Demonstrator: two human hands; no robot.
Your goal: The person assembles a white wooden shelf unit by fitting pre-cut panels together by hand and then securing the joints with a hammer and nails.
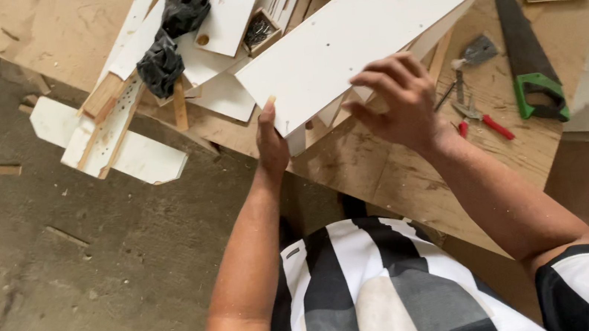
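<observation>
Long white rectangular laminated board (374, 24): smooth, matt, small drilled holes seen in face. Brown plywood worktable (385, 169): rough, stained, grain shown. Handsaw with dark metal blade and green plastic handle (529, 54): blade dull, handle glossy. Red-handled metal pliers (479, 116): grips plastic-coated. Crumpled black plastic bag (171, 42): shiny, creased. Grey concrete floor (63, 291): rough, dusty, wood scraps scattered.
</observation>
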